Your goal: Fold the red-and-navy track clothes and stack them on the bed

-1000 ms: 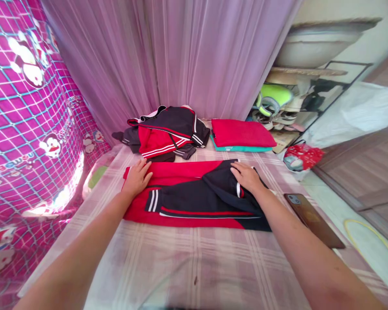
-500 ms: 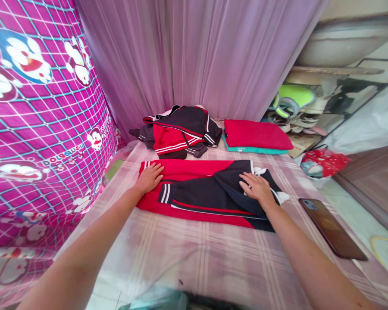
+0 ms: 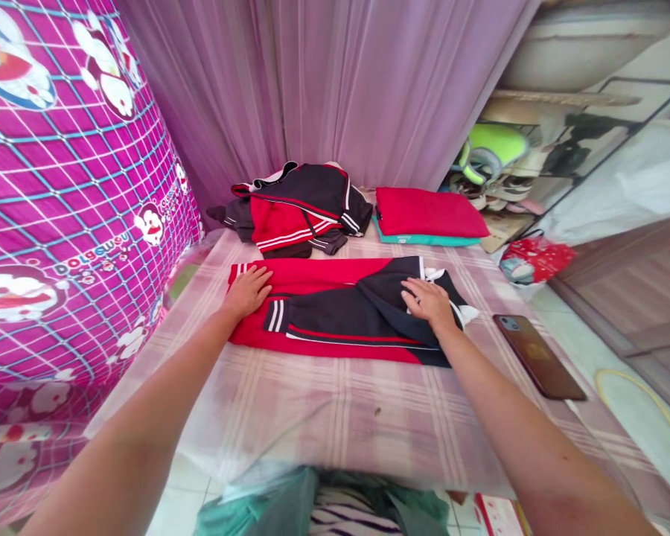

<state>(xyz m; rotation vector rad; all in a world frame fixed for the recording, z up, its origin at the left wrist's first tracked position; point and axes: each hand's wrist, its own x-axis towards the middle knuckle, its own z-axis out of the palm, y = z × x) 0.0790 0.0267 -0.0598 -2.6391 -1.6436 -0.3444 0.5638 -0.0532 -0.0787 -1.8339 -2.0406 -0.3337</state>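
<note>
a: quick, where's the left hand (image 3: 249, 292)?
b: flat, palm down, fingers spread, on the red end of the tracksuit garment (image 3: 335, 327). not gripping anything.
a: and the right hand (image 3: 429, 304)?
b: same, open & flat, pressing the navy part at the other end, fingers pointing w/ a slight lean to the left. nothing held.
a: garment itself?
b: red-and-navy w/ white stripes, lying flat crosswise on the checked sheet (image 3: 340, 417), approx mid-sheet, in front of the person. a navy strip w/ a white-striped cuff lies across the red, cuff just beside the left hand. bit of white fabric sticks out at the right end.
a: what's behind it?
b: loose clothes pile (image 3: 298, 208), same red/navy/white colours, near the far edge, close to the garment but apart. next to that on the right, a folded red cloth (image 3: 427, 212) stacked on a teal one (image 3: 424, 240).
a: anything else on the sheet?
b: a phone (image 3: 537, 356), back side up, right of the right forearm, near the sheet's edge.
a: surroundings?
b: mauve curtain (image 3: 340, 89) at the back, pink cartoon-print fabric (image 3: 61, 186) on the left, shoe rack (image 3: 508, 171) at the right w/ a red bag (image 3: 536, 260) on the floor below it.
</note>
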